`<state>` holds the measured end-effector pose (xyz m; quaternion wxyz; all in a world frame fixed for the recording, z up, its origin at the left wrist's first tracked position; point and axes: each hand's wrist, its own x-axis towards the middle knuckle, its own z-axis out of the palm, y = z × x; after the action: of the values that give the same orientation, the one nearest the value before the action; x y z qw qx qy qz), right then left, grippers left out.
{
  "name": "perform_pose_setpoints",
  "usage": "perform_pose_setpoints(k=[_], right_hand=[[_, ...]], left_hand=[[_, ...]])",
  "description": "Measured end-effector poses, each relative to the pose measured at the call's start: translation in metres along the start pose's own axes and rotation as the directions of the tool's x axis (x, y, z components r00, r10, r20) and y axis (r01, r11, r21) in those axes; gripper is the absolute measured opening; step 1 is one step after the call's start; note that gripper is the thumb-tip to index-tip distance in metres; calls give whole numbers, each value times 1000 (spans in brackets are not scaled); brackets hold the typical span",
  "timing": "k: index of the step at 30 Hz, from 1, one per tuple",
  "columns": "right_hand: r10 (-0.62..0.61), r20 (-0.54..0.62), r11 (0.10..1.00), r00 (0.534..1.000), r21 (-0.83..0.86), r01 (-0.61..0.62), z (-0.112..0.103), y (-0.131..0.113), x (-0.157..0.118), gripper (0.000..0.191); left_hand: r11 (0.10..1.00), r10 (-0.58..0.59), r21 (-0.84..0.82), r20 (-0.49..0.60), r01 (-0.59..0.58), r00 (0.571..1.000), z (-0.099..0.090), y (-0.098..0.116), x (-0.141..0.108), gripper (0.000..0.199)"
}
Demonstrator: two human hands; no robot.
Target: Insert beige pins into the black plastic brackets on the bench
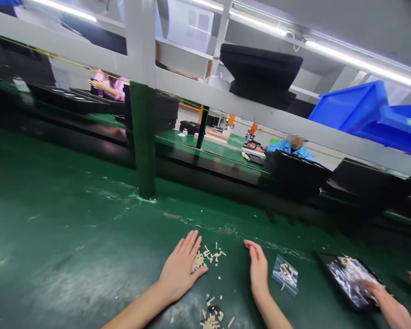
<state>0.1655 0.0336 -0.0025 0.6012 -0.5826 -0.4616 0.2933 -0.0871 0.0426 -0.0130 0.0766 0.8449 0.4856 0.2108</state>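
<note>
My left hand is spread flat with its palm down. It rests against a pile of small pale strips on the green work surface, and part of the pile is hidden under the fingers. Loose strips lie scattered between my hands. My right hand stands on its side edge with fingers stretched out, holding nothing. To its right is a clear zip bag with pale strips and dark bits in it. Nearer to me lies a second heap of pale strips, with a small dark item among them.
A black tray with clear plastic and strips sits at right, a co-worker's hand in it. A green post rises from the surface. Blue bins and a black box sit on the shelf. People work across the bench.
</note>
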Motion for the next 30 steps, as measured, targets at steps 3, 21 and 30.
perform_pose_setpoints(k=[3,21,30], right_hand=[[-6,156,997,988,81,-7,58,-12,-8,29],[3,20,991,1000,130,-5,21,-7,27,29],[23,520,970,854,196,-146,163,-30,-35,27]], left_hand=[[982,111,-161,87,-96,990,-4,10,8,51],[953,209,-244,101,-179,973,4,10,27,46],[761,-307,-560,137,329,942,-61,-40,-89,34]])
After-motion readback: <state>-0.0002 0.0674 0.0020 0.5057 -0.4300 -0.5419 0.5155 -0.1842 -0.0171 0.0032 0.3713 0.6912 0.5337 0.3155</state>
